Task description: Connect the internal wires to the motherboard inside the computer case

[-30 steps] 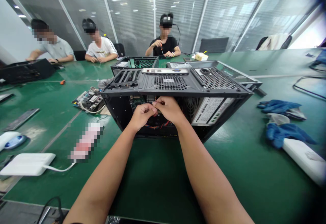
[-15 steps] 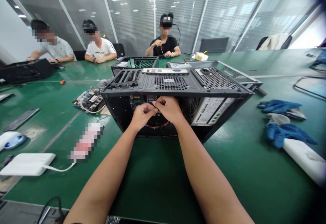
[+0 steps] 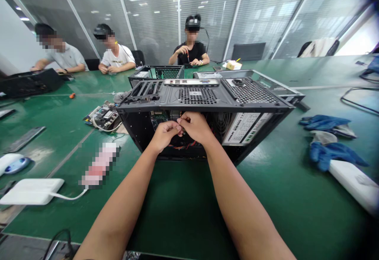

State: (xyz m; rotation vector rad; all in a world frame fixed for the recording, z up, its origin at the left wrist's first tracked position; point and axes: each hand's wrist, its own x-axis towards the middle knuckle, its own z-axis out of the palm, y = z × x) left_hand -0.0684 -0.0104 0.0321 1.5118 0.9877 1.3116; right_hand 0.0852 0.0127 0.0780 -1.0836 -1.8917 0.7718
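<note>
In front of me a black computer case lies with its open side facing me and its perforated back panel up. My left hand is inside the opening, thumb and fingers pinched together. Against its fingertips sits my right hand, also pinched. Whatever lies between the fingers is too small or hidden to make out. Behind the hands part of a green circuit board shows. To their right are a round fan grille and a power supply with a white label. Coloured wires run below.
Left of the case lies a loose motherboard. A white power bank with a cable lies nearer me. Blue gloves and a white box are on the right. Another open case stands behind mine. Several people sit across the green table.
My hands stay pinched together inside the case, with only a slight shift of the fingertips. The view has moved very slightly. Nothing else visibly differs.
</note>
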